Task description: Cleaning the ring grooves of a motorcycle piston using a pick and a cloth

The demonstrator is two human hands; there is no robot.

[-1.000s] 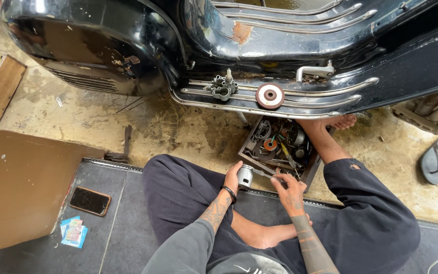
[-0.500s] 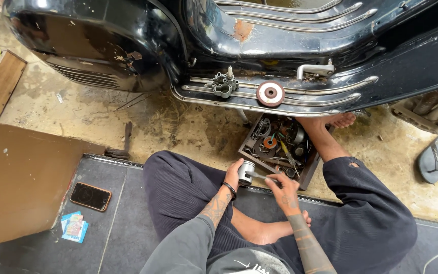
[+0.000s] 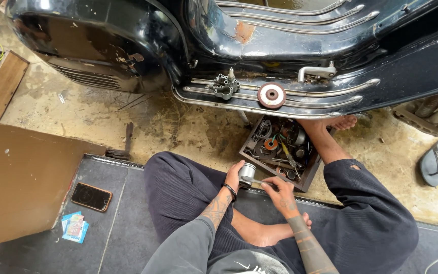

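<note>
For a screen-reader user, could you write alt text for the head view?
A seated person's left hand holds a small metal cylinder while the right hand works on it, beside a box of parts under a black scooter.

A black smartphone (image 3: 92, 197) with a dark screen lies flat on the grey floor mat (image 3: 112, 233). Just below it sits a small blue, colourfully printed packet (image 3: 75, 227).
</note>
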